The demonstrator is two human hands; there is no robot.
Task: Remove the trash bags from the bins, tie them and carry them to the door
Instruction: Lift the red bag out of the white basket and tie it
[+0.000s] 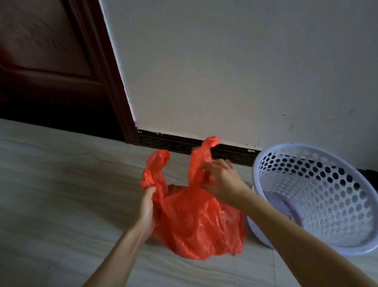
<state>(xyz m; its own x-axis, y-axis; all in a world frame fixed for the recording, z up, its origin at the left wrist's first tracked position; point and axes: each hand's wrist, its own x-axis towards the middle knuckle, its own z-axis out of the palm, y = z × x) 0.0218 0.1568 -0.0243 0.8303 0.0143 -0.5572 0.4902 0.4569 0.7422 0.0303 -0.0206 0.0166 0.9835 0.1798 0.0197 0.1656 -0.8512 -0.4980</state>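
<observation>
Red plastic trash bag (197,221) on the floor tiles (44,188), just left of a perforated lavender bin (319,199) (out already, not yet knotted). Left hand (148,208) gripping one handle loop, right hand (222,180) pinching the other; both loops upright, apart, ready to cross.

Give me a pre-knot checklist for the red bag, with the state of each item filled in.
1. Bag out of the bin: ok. The red trash bag sits on the floor beside the perforated white bin.
2. Left handle held: ok. The left hand grips the left handle.
3. Right handle held: ok. The right hand pinches the right handle.
4. Handles apart and free to cross: ok, no knot yet.
5. Bag free of tears or leaks: cannot tell.
6. Door within reach: ok, the dark wooden door stands nearby on the left.
</observation>
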